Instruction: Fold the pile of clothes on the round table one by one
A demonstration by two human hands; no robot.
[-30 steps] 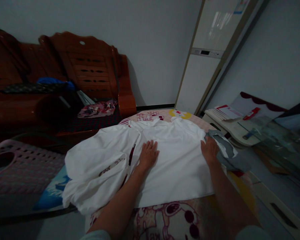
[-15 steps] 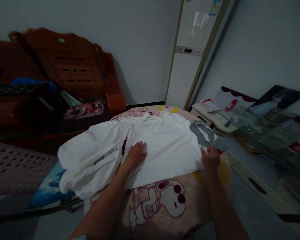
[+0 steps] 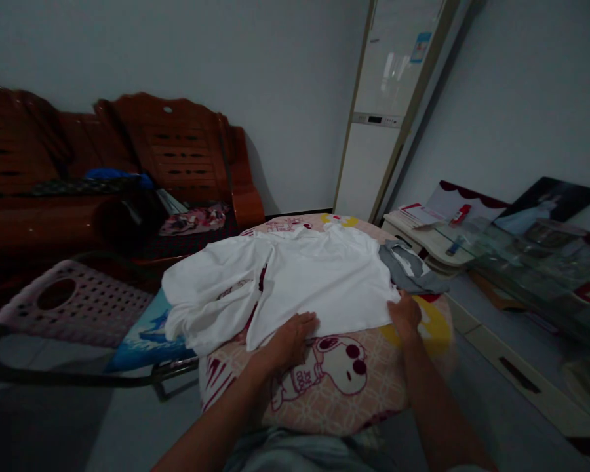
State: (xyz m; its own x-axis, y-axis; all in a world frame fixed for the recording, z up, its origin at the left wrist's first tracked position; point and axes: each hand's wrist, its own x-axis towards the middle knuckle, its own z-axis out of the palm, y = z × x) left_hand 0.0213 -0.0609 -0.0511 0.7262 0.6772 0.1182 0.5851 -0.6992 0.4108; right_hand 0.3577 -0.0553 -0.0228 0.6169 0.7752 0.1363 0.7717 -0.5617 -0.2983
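A white T-shirt (image 3: 324, 278) lies spread on a round table covered with a pink patterned cloth (image 3: 378, 383). My left hand (image 3: 291, 337) rests on the shirt's near edge, fingers stretched out and lying flat. At the shirt's right near corner, my right hand (image 3: 405, 314) has its fingers closed on the white fabric. Left of the shirt is a bunched white garment (image 3: 211, 278) with dark lettering, partly folded over. A grey garment (image 3: 408, 269) with white parts lies beyond my right hand at the table's right edge.
A pink woven chair (image 3: 98, 308) with a blue cushion (image 3: 145, 334) stands close on the left. Behind it is a wooden sofa (image 3: 177, 157) holding clothes. A tall white air conditioner (image 3: 368, 164) stands at the back, and a glass shelf (image 3: 526, 262) is at right.
My left hand has moved from the shirt's left middle to its near edge. My right hand stays at the right corner. The view has shifted, showing more of the chair.
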